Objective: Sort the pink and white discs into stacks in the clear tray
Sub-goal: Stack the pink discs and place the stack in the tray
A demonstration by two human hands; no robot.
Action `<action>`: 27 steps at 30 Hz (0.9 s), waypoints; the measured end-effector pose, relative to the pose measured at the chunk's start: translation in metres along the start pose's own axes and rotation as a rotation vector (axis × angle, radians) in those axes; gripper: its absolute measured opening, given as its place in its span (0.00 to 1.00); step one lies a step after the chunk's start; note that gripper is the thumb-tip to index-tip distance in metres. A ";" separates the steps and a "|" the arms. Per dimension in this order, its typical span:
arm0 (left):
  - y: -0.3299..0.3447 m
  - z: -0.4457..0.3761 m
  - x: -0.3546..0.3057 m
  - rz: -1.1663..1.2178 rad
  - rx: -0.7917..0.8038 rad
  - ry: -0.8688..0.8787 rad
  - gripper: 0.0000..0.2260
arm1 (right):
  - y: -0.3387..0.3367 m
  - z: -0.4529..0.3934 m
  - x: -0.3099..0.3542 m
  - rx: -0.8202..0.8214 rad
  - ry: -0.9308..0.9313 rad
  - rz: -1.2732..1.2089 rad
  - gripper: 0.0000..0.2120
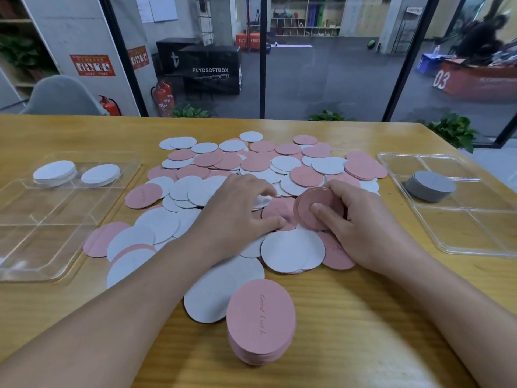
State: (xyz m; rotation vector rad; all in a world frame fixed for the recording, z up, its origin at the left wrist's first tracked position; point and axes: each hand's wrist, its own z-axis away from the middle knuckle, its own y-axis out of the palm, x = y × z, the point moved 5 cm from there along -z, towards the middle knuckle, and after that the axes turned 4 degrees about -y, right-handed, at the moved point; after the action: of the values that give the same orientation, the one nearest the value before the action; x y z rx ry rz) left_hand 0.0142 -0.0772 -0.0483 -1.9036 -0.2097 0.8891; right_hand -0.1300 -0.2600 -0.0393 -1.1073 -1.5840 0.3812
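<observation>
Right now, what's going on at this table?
A person is sorting a heap of pink and white discs. The right hand holds a small stack of pink discs, while the left hand reaches into the heap. Two white stacks sit in the left tray, a grey stack in the right tray, and a pink pile waits on the table.

Black box (211, 70): "PLYOSOFTBOX" in white
Red box (475, 79): "03" in white
Pink disc stack (260, 317) at the table's near edge: handwritten words, not clearly readable
</observation>
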 end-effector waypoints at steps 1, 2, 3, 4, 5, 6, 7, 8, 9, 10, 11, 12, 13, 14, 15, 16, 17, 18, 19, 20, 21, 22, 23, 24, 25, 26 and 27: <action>0.000 -0.001 -0.001 -0.025 0.020 -0.003 0.23 | 0.000 0.000 0.000 0.001 0.000 0.001 0.16; 0.000 -0.002 -0.001 -0.051 0.030 -0.002 0.25 | 0.001 0.000 -0.001 0.003 0.001 0.004 0.16; 0.001 -0.003 -0.001 -0.073 0.040 0.004 0.24 | 0.001 0.000 -0.001 0.006 0.002 0.007 0.16; 0.002 -0.003 -0.001 -0.084 0.048 0.010 0.23 | 0.002 0.000 -0.002 0.007 0.004 0.006 0.16; 0.003 -0.003 -0.001 -0.069 0.055 0.009 0.20 | 0.002 0.000 -0.002 0.007 0.005 0.005 0.16; 0.004 -0.003 -0.001 -0.022 0.055 0.000 0.18 | 0.001 0.000 -0.002 0.004 0.005 0.004 0.16; 0.003 -0.002 -0.001 0.048 0.044 -0.021 0.15 | 0.001 0.000 -0.002 0.006 0.010 0.003 0.16; 0.002 -0.001 -0.001 0.131 0.024 -0.050 0.12 | 0.001 0.000 -0.002 0.007 0.016 0.004 0.16; 0.000 -0.001 0.001 0.217 -0.004 -0.080 0.11 | 0.001 0.000 -0.002 0.011 0.022 0.004 0.16; -0.002 -0.001 0.002 0.299 -0.034 -0.101 0.10 | 0.001 0.000 -0.002 0.009 0.023 0.005 0.15; -0.005 -0.001 0.004 0.365 -0.071 -0.103 0.09 | 0.001 0.000 -0.001 0.011 0.021 0.006 0.15; -0.009 -0.001 0.005 0.404 -0.117 -0.097 0.08 | 0.001 0.000 0.000 0.010 0.019 0.002 0.14; -0.014 0.000 0.004 0.427 -0.163 -0.087 0.07 | 0.000 0.000 0.000 0.011 0.014 -0.006 0.13; -0.018 0.000 0.004 0.447 -0.193 -0.077 0.06 | 0.000 0.000 0.002 0.010 0.007 -0.022 0.11; -0.020 0.000 0.003 0.474 -0.196 -0.062 0.05 | 0.000 0.001 0.002 0.015 0.001 -0.034 0.09; -0.020 0.000 0.002 0.514 -0.171 -0.050 0.05 | 0.000 0.001 0.003 0.013 -0.006 -0.046 0.07; -0.019 0.001 0.000 0.559 -0.129 -0.039 0.06 | 0.001 0.001 0.002 0.012 -0.010 -0.053 0.06; -0.016 0.002 -0.002 0.614 -0.079 -0.030 0.06 | 0.000 0.001 0.003 -0.002 -0.014 -0.075 0.05; -0.013 0.003 -0.005 0.678 -0.026 -0.021 0.07 | 0.000 0.001 0.002 -0.010 -0.019 -0.105 0.05; -0.009 0.004 -0.008 0.736 0.024 -0.009 0.08 | 0.000 0.002 0.003 -0.016 -0.025 -0.136 0.05; -0.006 0.005 -0.012 0.765 0.065 0.008 0.10 | 0.000 0.002 0.003 -0.002 -0.039 -0.154 0.06; -0.003 0.006 -0.016 0.776 0.103 0.026 0.13 | 0.000 0.002 0.006 0.011 -0.055 -0.167 0.07; 0.001 0.007 -0.018 0.775 0.137 0.037 0.16 | 0.001 0.002 0.005 0.025 -0.070 -0.148 0.05; 0.003 0.007 -0.019 0.768 0.166 0.034 0.18 | 0.002 0.003 0.007 0.034 -0.080 -0.129 0.01; 0.005 0.008 -0.018 0.714 0.173 0.033 0.21 | 0.002 0.003 0.005 0.026 -0.088 -0.104 0.05; 0.006 0.008 -0.014 0.590 0.150 0.046 0.23 | 0.001 0.002 0.005 0.006 -0.090 -0.085 0.08; 0.005 0.008 -0.012 0.407 0.110 0.076 0.24 | -0.001 0.001 0.002 -0.013 -0.076 -0.078 0.09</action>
State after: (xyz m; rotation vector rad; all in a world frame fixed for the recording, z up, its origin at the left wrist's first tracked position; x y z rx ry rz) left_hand -0.0006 -0.0798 -0.0487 -1.9038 0.2777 1.0682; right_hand -0.1313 -0.2583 -0.0381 -1.0485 -1.6932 0.3647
